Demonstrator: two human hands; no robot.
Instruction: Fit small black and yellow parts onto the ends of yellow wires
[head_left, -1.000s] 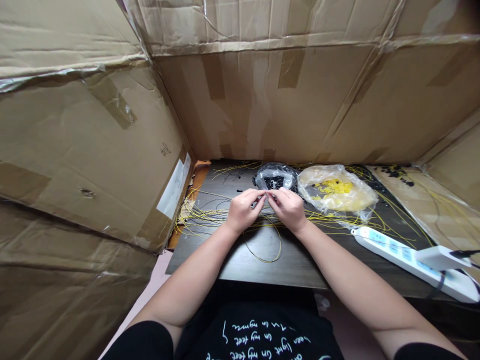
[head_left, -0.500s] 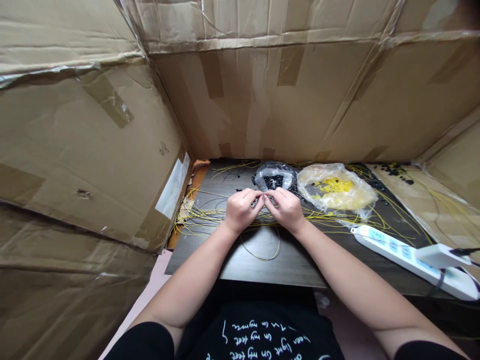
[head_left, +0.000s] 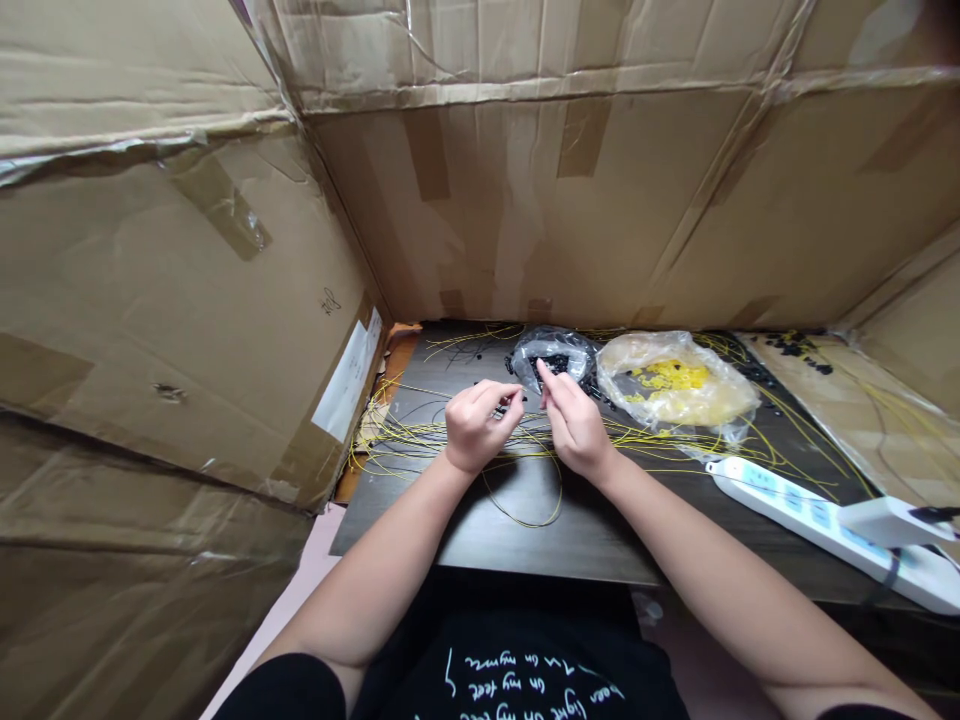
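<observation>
My left hand [head_left: 480, 425] is closed in a pinch over the middle of the table. Its thumb and forefinger meet on what looks like the end of a thin wire, too fine to make out fully. A hand's width or less to the right, my right hand [head_left: 576, 425] has its forefinger stretched forward and shows nothing in its grip. Beneath both hands runs a loose bundle of yellow and black wires [head_left: 420, 436]. One yellow wire loop [head_left: 525, 522] hangs toward the table's front. Just beyond the right fingertips lies a clear plastic bag [head_left: 577, 350] of small black parts.
An opened plastic bag [head_left: 724, 400] with small yellow parts lies at the back right. A white power strip [head_left: 795, 515] with a plugged-in adapter [head_left: 885, 520] stretches along the right. Cardboard walls [head_left: 510, 220] enclose the table [head_left: 510, 550]. Black bits [head_left: 799, 350] are scattered far right.
The fingertips of both hands were together and have come apart. My right hand has turned and straightened its forefinger; my left hand has moved slightly left, still pinching.
</observation>
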